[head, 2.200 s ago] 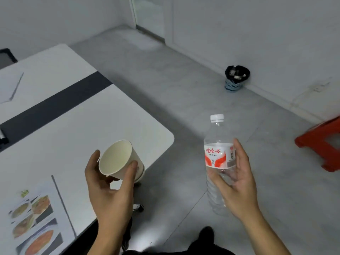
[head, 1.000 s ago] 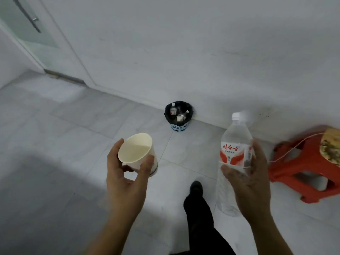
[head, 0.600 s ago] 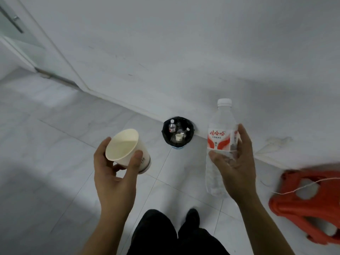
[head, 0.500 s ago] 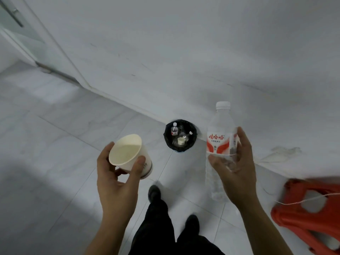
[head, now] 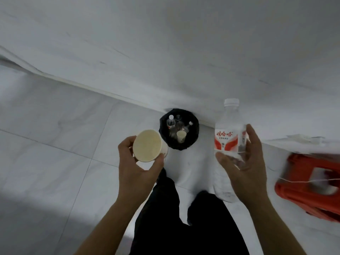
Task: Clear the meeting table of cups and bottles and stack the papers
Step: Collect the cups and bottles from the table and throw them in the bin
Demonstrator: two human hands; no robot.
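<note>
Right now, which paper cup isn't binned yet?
The paper cup gripped in the left hand; the other cup already sits inside the black-lined bin.

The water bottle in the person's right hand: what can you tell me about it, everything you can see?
The water bottle is clear, thin-looking plastic, closed with a white screw cap and wrapped in a white and red label with red characters. It is held roughly upright, cap up, above the tiled floor. The right hand grips it at and just below the label; nothing else touches it. How much water is inside cannot be told.
</note>
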